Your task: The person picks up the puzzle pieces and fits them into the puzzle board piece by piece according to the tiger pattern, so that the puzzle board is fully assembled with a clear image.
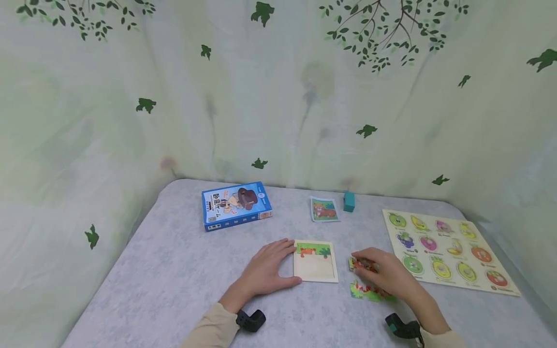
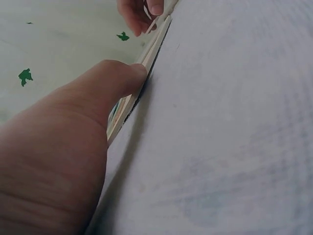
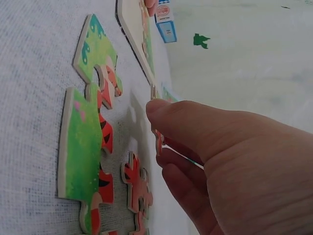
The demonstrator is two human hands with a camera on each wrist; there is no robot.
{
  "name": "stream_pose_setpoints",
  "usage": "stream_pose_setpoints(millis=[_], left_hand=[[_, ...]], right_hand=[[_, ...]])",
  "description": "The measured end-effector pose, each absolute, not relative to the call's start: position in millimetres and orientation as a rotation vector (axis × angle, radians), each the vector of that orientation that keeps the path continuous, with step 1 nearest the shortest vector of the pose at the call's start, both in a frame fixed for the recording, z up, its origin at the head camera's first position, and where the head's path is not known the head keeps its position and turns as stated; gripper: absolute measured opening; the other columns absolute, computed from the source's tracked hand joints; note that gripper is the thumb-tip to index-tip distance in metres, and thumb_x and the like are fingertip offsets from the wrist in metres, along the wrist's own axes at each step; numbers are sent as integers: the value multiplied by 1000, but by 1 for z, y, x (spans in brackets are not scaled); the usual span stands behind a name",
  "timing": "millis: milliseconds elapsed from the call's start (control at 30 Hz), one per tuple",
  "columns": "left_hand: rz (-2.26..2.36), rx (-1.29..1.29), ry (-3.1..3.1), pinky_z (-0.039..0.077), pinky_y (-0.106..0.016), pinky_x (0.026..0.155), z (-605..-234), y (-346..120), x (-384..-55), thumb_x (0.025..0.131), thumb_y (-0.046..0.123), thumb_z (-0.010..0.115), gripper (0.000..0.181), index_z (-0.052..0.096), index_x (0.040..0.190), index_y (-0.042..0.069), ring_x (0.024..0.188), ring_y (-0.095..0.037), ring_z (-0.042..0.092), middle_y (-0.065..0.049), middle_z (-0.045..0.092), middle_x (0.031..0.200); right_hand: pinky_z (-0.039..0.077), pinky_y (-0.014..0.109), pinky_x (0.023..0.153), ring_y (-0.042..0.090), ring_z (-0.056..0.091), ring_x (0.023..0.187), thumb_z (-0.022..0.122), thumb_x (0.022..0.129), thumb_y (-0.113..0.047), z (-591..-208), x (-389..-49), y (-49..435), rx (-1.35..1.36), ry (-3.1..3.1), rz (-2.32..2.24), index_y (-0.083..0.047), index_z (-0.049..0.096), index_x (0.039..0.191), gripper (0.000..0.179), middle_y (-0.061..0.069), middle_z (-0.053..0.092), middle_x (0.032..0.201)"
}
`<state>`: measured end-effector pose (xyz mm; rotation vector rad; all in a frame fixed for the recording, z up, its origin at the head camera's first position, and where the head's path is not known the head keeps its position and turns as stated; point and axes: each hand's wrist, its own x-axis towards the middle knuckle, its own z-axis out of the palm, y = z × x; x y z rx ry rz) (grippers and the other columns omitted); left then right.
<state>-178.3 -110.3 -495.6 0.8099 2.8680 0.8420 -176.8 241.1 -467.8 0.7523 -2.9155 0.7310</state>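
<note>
A square wooden puzzle board lies in the middle, its top strip filled with pieces of green and orange. My left hand rests at its left side, fingers stretched to the upper corner and thumb on the near edge. In the left wrist view the thumb touches the board's rim. To the right of the board, my right hand pinches a puzzle piece between thumb and fingers, raised above the table. Several loose green and red puzzle pieces lie on the cloth under it.
A blue game box lies at the back left. A small tiger picture card and a teal block sit behind the board. On the right is a large fruit board. A leaf-printed curtain hangs behind the table.
</note>
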Motion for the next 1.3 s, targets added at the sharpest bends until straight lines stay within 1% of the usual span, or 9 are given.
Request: stream_pose_setpoints(millis=[200,267,400,600,867,1033,1300], left_hand=[[853,815,2875,31,-53,123,-495,-114,-179,89,63,70,83,51,153,14,153,-26,35,-4,43,163],[855,810,2879,31,-53,123,-495,-115,-180,89,63,70,83,50,154,14,153,-27,35,-5,43,163],[855,803,2882,31,-54,123,-496,-116,-180,89,63,70,84,49,154,14,153,-27,35,-5,42,163],[851,774,2874,30,-54,124,-496,-115,-179,88,64,70,85,48,155,16,154,-26,34,-4,41,164],[870,766,2854,29,-53,124,-495,-113,-176,89,65,69,85,48,155,16,154,-25,33,-2,41,164],[856,784,2858,30,-54,124,-495,-110,-178,89,64,69,85,48,155,15,153,-26,34,-3,42,163],[859,803,2860,30,-53,124,-494,-109,-179,89,62,70,83,49,154,15,154,-27,34,-4,42,163]], right_hand=[[60,26,76,1,65,90,79,92,-17,-463,-179,234,801,-2889,786,-13,73,125,34,-5,74,112],[59,25,75,0,64,89,79,92,-16,-462,-181,231,813,-2885,795,-13,73,124,33,-5,74,111],[60,26,76,0,63,88,80,92,-16,-462,-183,224,835,-2866,794,-13,74,123,32,-4,74,110],[61,25,75,-1,62,86,80,92,-16,-462,-185,217,878,-2830,828,-15,74,122,31,-6,74,108],[60,23,78,-2,62,88,79,92,-18,-460,-186,208,875,-2870,846,-17,74,122,30,-9,72,109],[60,24,77,-1,62,87,78,93,-19,-460,-188,204,893,-2873,841,-17,75,122,29,-9,71,110],[61,28,79,7,65,95,79,93,-19,-457,-192,194,932,-2830,831,-17,78,118,25,-7,70,111]])
